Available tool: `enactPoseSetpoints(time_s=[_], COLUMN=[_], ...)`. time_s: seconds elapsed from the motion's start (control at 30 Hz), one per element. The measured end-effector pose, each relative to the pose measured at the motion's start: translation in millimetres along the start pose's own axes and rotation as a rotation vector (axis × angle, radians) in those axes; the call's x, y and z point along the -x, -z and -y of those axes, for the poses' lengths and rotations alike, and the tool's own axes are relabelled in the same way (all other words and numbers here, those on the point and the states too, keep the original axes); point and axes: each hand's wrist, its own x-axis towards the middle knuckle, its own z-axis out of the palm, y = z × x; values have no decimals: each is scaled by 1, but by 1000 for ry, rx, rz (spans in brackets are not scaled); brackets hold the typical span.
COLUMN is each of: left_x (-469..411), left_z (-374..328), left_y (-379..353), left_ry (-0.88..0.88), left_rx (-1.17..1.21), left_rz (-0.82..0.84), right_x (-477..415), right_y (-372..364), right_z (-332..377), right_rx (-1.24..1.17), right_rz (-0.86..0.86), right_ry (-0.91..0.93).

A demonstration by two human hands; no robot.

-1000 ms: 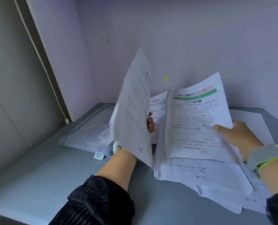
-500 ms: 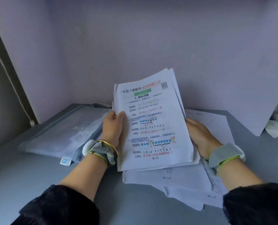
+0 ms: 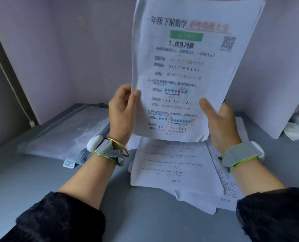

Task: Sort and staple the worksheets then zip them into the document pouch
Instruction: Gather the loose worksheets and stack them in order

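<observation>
I am wearing black, fuzzy-piled sleeves, the left sleeve (image 3: 58,219) and the right sleeve (image 3: 274,215) both ending short of my wrists. The left wrist strap (image 3: 108,151) and the right wrist strap (image 3: 239,157) are showing grey fabric edged in lime green, each carrying a rounded white pod (image 3: 94,143). A thin gold bangle (image 3: 119,145) is sitting against the left one, just below my left hand (image 3: 121,110).

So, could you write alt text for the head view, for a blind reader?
A person's left hand and right hand hold a stack of printed worksheets upright by its side edges. Loose sheets lie on the grey table below, a translucent document pouch to their left.
</observation>
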Motion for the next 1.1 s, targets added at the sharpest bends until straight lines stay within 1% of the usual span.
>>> enactPoseSetpoints(time_s=[0.1,0.27,0.33,0.4,0.5,0.63,0.73,0.97,1.03,1.1], left_x=[9,14,14,14,14,16,16,17,15,13], left_z=[18,19,17,20,24,24,26,27,28,32], left_y=[-2,-3,-3,-2,0,0,-1,-1,2,7], left_ry=[169,168,179,239,287,306,342,460,473,516], left_rx=[-54,-16,-14,-56,-56,39,47,16,2,-38], left_rz=[100,112,116,127,157,198,227,317,309,291], right_x=[2,3,2,3,1,1,0,-7,-11,-12], right_y=[0,4,3,2,0,1,3,8,13,19], right_z=[-9,-20,-26,-29,-28,-27,-26,-29,-31,-33], right_rx=[55,54,143,253,311,297,298,233,210,181], right_rz=[30,38,71,80,45,-8,-63,-223,-232,-227], right_ry=[-64,-135,-181,-214,-190,-162,-165,-251,-261,-316])
